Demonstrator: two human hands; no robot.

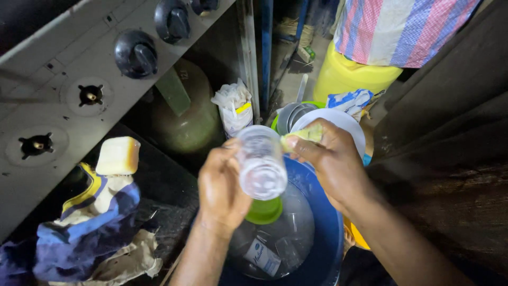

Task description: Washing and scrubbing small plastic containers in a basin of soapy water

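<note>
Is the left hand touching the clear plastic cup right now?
Touching. The head view shows the left hand wrapped around the side of the clear plastic cup, fingers pressed against its wall, above the blue basin.

The sponge (302,134) is hiding mostly under the right hand (330,161), beside the cup (260,161). The basin (323,233) below the cup is running off the bottom edge. The cup itself is looking blurred.

Label in basin: a white rectangular label (263,257) with blue print, on a clear container lying in the blue basin (323,233), near centre.
Bag by cylinder: a crumpled white plastic bag (233,106) with a yellow patch, far centre.
</note>
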